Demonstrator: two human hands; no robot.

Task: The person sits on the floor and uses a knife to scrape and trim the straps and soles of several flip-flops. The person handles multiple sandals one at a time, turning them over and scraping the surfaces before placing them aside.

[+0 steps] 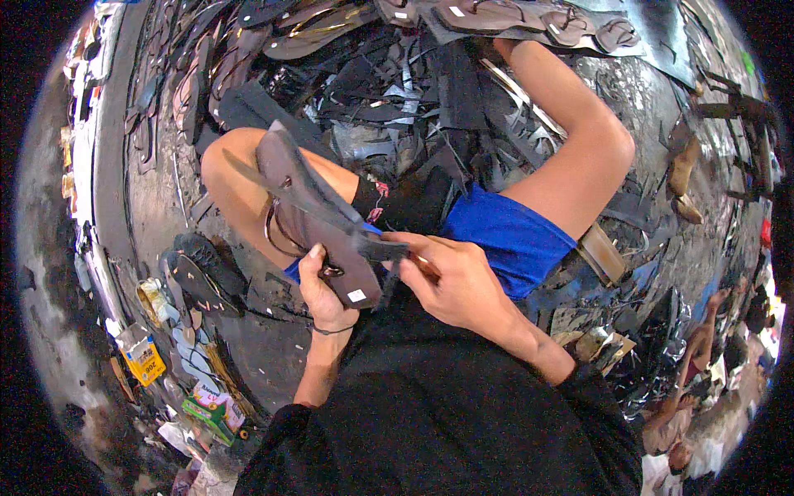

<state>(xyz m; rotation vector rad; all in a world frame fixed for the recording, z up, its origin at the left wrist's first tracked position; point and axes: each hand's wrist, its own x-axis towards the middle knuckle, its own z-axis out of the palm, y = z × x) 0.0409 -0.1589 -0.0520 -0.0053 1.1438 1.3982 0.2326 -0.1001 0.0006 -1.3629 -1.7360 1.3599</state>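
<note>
A brown sandal (308, 213) with thin straps and a small white label stands tilted over my left thigh. My left hand (321, 291) grips it near its lower end, the thumb lying on the top face by a strap. Close to the sandal's right edge, my right hand (451, 277) is closed on a long, thin, dark blade-like piece (351, 227). This piece slants across the sandal to the upper left and is partly blurred; whether it is a knife or a cut strip, I cannot tell.
Several brown sandals (571, 26) lie in rows at the far side. Dark offcuts (372, 99) litter the floor between my legs. At left are a dark shoe-like item (203, 273), a yellow-and-white packet (142, 355) and a green-and-white box (213, 409). Another person's arm (701, 339) shows at right.
</note>
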